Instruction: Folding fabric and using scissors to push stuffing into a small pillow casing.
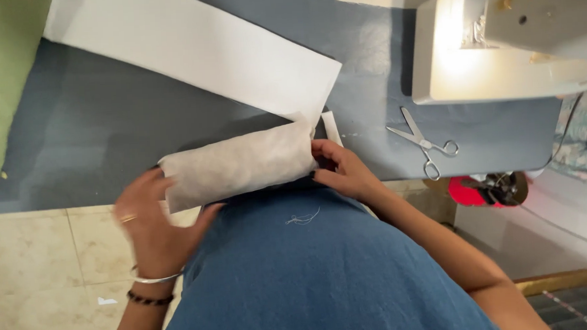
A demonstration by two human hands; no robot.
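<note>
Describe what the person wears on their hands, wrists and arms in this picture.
Both forearms are bare, with no sleeves reaching them. The left hand has a gold-coloured ring on one finger; its wrist carries a thin silver bangle and a dark beaded bracelet. The right hand shows dark nail polish and no jewellery.

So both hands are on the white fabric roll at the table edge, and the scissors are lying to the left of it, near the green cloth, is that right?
Not quite. The scissors lie to the right of the white fabric roll, below the sewing machine, not near the green cloth. The head view shows this. The rest holds: left hand and right hand are both on the roll at the table edge.
</note>
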